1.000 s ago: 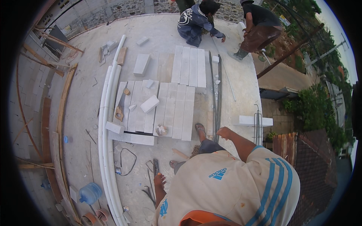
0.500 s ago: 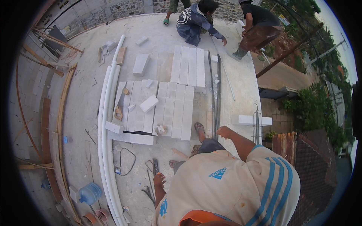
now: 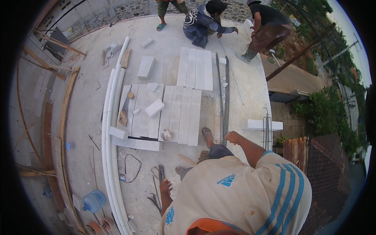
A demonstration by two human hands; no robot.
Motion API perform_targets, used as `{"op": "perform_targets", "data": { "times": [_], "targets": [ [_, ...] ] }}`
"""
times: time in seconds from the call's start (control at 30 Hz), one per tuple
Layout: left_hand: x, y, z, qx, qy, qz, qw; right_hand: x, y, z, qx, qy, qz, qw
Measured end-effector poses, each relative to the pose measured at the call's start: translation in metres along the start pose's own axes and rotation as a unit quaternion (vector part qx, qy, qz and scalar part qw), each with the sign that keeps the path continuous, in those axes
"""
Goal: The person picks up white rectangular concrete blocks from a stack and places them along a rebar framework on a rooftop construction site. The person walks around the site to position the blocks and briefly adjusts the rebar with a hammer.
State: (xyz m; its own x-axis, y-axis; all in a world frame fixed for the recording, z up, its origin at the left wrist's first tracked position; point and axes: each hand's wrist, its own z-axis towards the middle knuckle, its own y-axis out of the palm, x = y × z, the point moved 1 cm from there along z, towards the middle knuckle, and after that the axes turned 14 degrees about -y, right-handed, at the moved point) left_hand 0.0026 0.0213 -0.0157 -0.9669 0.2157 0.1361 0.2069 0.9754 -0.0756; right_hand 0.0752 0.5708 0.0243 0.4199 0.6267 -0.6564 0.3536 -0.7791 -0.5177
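Note:
My left hand (image 3: 166,186) hangs low beside my body with its fingers slightly apart and nothing visible in it. Just beyond it, a dark flat bar (image 3: 161,172) and thin black rods (image 3: 155,199) lie on the floor. My right hand (image 3: 232,137) is held out to the right, fingers loosely curled, with nothing seen in it. Long dark steel rods (image 3: 222,100) run along the floor near it. Ahead of me are rows of pale blocks (image 3: 178,111), bearing a handsaw (image 3: 123,116), a loose block (image 3: 154,107) and a crumpled bag (image 3: 167,135).
White pipes (image 3: 110,137) run along the left, with a blue water jug (image 3: 94,201) beyond them. A block (image 3: 264,125) and a rebar cage (image 3: 267,123) lie by the slab's right edge. At the far end, one person crouches (image 3: 197,25), another bends over (image 3: 270,29).
The standing person at the far end has stepped left. The crouching person's outstretched hand has risen. My own hands have hardly moved.

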Motion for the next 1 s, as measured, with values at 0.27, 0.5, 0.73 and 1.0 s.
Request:
{"op": "perform_targets", "data": {
  "times": [0.27,0.5,0.73,1.0],
  "targets": [
    [0.003,0.0,-0.006,0.003,0.006,0.003,1.0,-0.002,0.002,-0.002,0.032,-0.024,0.024,0.999],
    [0.007,0.0,-0.007,0.006,0.002,-0.004,1.0,-0.01,-0.001,-0.004,0.025,0.015,0.023,0.999],
    [0.01,0.003,-0.008,0.002,0.0,0.003,1.0,0.011,0.004,0.004,-0.017,-0.006,-0.03,0.999],
    [0.012,-0.004,-0.002,0.006,-0.005,0.005,1.0,-0.029,-0.013,-0.003,0.002,-0.062,-0.13,0.989]
  ]
}}
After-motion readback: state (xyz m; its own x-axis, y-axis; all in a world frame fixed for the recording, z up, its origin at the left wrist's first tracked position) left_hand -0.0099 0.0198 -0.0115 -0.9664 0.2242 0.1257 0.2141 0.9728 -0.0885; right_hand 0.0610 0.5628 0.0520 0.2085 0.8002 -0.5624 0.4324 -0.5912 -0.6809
